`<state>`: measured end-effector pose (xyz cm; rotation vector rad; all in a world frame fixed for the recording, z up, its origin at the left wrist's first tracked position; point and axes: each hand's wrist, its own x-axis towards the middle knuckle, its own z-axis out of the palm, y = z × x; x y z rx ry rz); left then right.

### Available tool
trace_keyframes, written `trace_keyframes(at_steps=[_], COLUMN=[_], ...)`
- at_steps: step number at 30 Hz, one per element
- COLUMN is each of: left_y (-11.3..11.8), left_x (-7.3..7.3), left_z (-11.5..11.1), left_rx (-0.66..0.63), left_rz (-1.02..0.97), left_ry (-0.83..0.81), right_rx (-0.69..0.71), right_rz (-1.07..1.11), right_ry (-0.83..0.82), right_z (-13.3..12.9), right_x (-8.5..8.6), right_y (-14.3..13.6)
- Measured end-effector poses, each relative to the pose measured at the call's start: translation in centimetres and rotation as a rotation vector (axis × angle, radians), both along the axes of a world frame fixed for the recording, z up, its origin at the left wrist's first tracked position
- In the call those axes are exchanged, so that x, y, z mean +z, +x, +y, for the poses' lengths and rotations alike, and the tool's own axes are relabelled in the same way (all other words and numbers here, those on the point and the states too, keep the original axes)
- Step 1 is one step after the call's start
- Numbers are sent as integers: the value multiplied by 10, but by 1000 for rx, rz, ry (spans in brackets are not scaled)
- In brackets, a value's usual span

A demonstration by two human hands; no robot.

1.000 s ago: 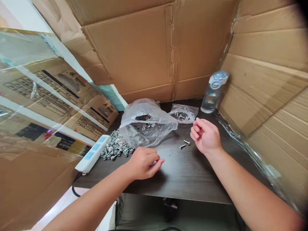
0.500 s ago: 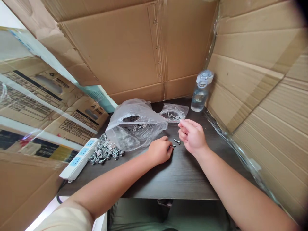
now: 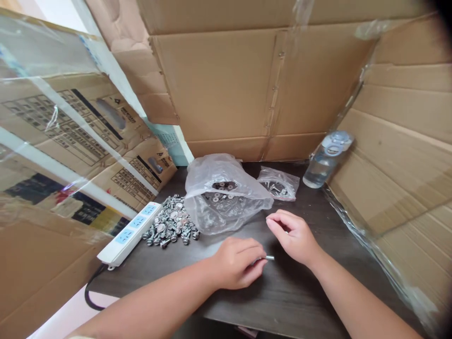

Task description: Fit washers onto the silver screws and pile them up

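My left hand (image 3: 240,263) is closed round a small bolt (image 3: 270,257), whose bare shank points right from between the fingertips, low over the dark table (image 3: 261,301). To its right, my right hand (image 3: 291,233) is bent with thumb and fingers together; a tiny bright bit shows by its fingers, too small to make out. The hands are apart. Behind them lies an open clear plastic bag (image 3: 229,207) with washers inside. Left of it is a pile of bolts (image 3: 173,221). A small flat bag (image 3: 278,183) with metal parts lies behind my right hand.
A white power strip (image 3: 130,233) lies at the left, its black cable hanging over the table's edge. A water bottle (image 3: 323,162) stands at the back right. Cardboard walls (image 3: 226,89) enclose the back and sides.
The view has shifted, so the table's things appear farther left or lower. My right hand has come down nearer the tabletop. The loose bolt between the hands no longer shows there.
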<state>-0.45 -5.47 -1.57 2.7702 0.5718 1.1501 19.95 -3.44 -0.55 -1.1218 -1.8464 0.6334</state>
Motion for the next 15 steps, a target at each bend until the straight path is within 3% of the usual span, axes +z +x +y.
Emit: trace_keyframes(at_steps=[6,9,15], left_y=[-7,-13,-17], left_x=[4,8,13], left_z=[2,2,2], left_rx=[25,68,91], left_rz=[-290,-371,-430], left_ry=[-78,-82,-68], right_rx=[194,208,238], right_rz=[-293,-500,-596], right_ry=[165,123,53], right_z=[30,62,111], right_x=[8,8,-1], right_y=[-47,-79,-135])
